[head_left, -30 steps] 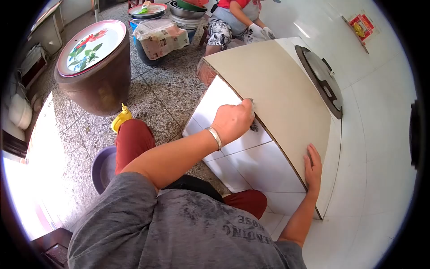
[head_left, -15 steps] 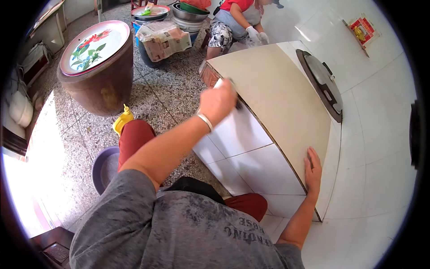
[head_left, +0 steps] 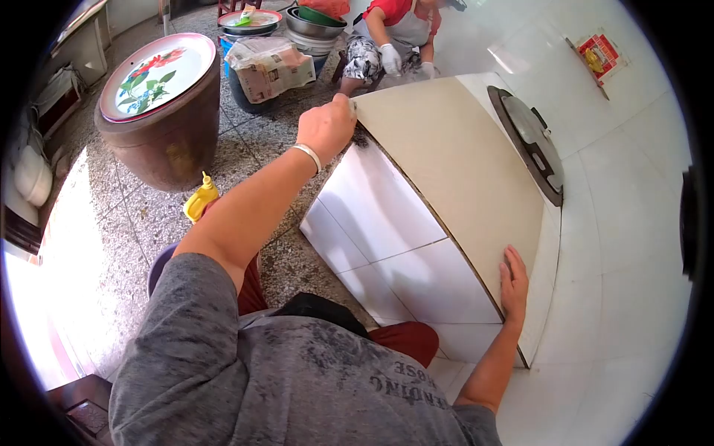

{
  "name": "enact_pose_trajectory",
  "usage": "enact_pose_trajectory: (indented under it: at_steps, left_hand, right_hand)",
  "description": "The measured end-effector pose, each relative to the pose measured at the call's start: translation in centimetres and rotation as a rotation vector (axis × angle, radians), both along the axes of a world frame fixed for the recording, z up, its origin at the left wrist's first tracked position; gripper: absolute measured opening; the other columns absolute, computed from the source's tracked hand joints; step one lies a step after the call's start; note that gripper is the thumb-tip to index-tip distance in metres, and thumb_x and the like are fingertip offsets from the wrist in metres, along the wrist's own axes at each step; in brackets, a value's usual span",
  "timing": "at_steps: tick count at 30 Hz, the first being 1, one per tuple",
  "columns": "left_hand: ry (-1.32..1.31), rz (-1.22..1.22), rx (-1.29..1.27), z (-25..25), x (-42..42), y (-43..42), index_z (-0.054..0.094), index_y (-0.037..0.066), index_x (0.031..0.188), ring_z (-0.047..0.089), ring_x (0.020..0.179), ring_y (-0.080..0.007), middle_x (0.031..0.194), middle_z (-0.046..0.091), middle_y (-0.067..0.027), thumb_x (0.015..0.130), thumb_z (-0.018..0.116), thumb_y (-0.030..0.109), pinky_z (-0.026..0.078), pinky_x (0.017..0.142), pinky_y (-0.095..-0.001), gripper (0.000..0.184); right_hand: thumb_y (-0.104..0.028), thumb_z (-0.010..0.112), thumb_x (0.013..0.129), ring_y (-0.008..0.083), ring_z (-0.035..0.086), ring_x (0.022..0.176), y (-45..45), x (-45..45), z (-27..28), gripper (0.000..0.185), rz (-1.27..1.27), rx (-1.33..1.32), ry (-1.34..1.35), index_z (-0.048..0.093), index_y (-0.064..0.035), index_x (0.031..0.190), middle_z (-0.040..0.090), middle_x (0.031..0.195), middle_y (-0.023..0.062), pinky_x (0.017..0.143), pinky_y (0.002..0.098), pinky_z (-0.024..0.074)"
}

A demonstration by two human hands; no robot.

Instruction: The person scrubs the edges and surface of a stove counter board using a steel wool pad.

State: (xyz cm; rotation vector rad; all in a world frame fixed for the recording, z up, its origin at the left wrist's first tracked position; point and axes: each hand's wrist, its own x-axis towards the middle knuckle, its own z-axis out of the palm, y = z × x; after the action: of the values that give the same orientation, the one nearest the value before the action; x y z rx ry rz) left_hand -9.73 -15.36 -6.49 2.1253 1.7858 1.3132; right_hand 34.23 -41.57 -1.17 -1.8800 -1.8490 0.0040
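Note:
My left hand [head_left: 326, 128], with a pale bracelet at the wrist, is closed in a fist at the far left corner of a tile-sided counter [head_left: 405, 245]. A small whitish bit shows at its fingers, too hidden to name. Dark smudges mark the tile just below that corner. Flat on the counter's beige top [head_left: 454, 149], near its close end, rests my right hand [head_left: 514, 286], its fingers stretched out and holding nothing.
A brown vat [head_left: 160, 152] with a floral tray [head_left: 156, 78] stands left. A yellow bottle [head_left: 201, 197] and purple basin [head_left: 158, 264] are by my leg. Newspaper-covered tub [head_left: 271, 67], stacked basins behind. Beyond the counter sits a gloved person [head_left: 390, 41]. A lidded pot [head_left: 528, 137] adjoins the wall.
My left fist has moved left and away from me, to the counter's far corner. The right hand stays almost in place. The other person's gloved hands have moved apart.

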Motion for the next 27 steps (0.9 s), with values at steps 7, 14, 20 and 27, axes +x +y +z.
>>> enact_pose_trajectory:
  at_steps: [7, 14, 20, 27]
  left_hand:
    - [-0.083, -0.042, 0.005, -1.0, 4.6, -4.5, 0.053, 0.002, 0.093, 0.069, 0.064, -0.0418, 0.069, 0.068, -0.0219, 0.097, 0.052, 0.024, 0.055, 0.058, -0.0514, 0.022]
    - [-0.035, -0.412, 0.088, -1.7, 9.9, -10.3, 0.052, 0.004, 0.093, 0.065, 0.053, -0.0389, 0.057, 0.063, -0.0170, 0.094, 0.057, 0.022, 0.052, 0.047, -0.0494, 0.019]
    - [-0.201, -0.622, -0.235, 1.3, 9.8, -14.9, 0.049, -0.003, 0.098, 0.066, 0.062, -0.0404, 0.066, 0.065, -0.0210, 0.103, 0.054, 0.039, 0.053, 0.057, -0.0489, 0.043]
    - [-0.520, -0.809, -0.388, 0.1, 13.1, -18.0, 0.047, -0.005, 0.106, 0.067, 0.073, -0.0447, 0.077, 0.065, -0.0283, 0.103, 0.054, 0.042, 0.052, 0.062, -0.0499, 0.048]
  right_hand:
    - [-0.014, 0.057, 0.100, 0.0314, 0.052, 0.133, 0.3, -0.4, 0.0, 0.036, 0.013, 0.018, -0.001, 0.060, 0.0015, 0.132, 0.055, 0.145, 0.0171, 0.112, 0.0391, 0.0396]
    - [-0.012, 0.060, 0.098, 0.0313, 0.054, 0.131, 0.3, 0.5, -0.4, 0.037, 0.009, 0.068, 0.045, 0.060, 0.0019, 0.132, 0.058, 0.141, 0.0190, 0.111, 0.0387, 0.0405]
    - [-0.009, 0.063, 0.095, 0.0314, 0.055, 0.130, -0.1, 0.4, -0.5, 0.039, -0.084, 0.198, 0.053, 0.060, 0.0032, 0.132, 0.060, 0.138, 0.0192, 0.112, 0.0388, 0.0402]
    - [-0.018, 0.082, 0.078, 0.0372, 0.048, 0.136, -0.9, -16.4, 2.7, 0.086, 0.309, -0.011, -0.145, 0.039, 0.0007, 0.150, 0.048, 0.148, 0.0217, 0.114, 0.0442, 0.0367]
